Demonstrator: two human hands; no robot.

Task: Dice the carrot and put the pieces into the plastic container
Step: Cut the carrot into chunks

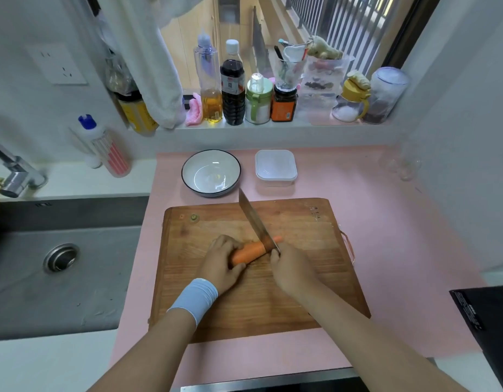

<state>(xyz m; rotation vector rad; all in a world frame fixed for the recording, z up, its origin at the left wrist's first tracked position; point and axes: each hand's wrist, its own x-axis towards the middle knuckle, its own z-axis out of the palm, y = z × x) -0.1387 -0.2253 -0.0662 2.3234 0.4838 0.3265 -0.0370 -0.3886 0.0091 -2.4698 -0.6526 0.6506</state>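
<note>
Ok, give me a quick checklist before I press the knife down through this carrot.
1. Left hand grips the orange carrot: ok.
2. Left fingers clear of the steel cleaver blade, bare carrot between: ok.
3. Right hand curled round the cleaver handle: ok, though the handle is hidden.
4. Brown wooden cutting board lies flat on the pink counter: ok.
5. Square white plastic container open for pieces: cannot tell, it looks lidded.

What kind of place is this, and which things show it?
Most likely a home kitchen: a sink, a cutting board with a carrot, and sauce bottles on the windowsill.
</note>
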